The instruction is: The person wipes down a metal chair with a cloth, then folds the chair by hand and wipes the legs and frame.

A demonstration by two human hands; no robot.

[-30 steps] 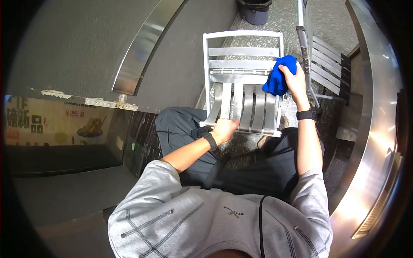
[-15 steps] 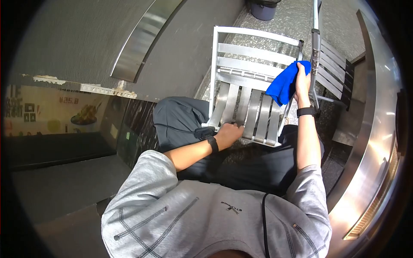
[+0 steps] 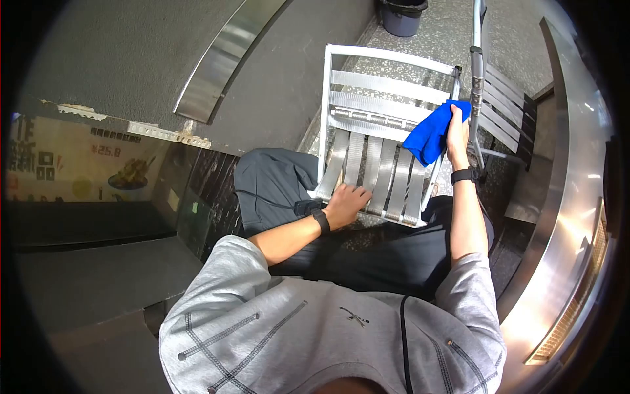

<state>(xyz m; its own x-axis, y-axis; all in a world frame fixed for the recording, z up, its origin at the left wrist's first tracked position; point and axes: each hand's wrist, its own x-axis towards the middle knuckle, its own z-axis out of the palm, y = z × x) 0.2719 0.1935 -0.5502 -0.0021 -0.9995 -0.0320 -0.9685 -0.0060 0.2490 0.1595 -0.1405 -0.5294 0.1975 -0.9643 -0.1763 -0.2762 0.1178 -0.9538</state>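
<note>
A white-framed chair [image 3: 394,62] with woven silver-grey straps across its back and seat stands between my knees. At the seat's front edge, my left hand [image 3: 346,206] has its bent fingers over the rail and strap ends, holding the chair there. My right hand [image 3: 457,136] grips a bunched blue cloth [image 3: 425,139], thumb on top, by the right side of the chair's back. The cloth lies against the right side frame and hides part of it and some strap ends. My right palm's inner side is out of sight.
A second strapped chair [image 3: 502,105] stands close on the right, its upright post [image 3: 476,65] near my right hand. Beyond it curves a metal counter edge [image 3: 558,197]. A dark bucket [image 3: 401,20] is on the speckled floor at the back. A grey wall [image 3: 275,79] runs along the left.
My right hand and the blue cloth have shifted slightly down and left along the chair's side. The left hand's fingers have loosened and spread a little on the seat edge.
</note>
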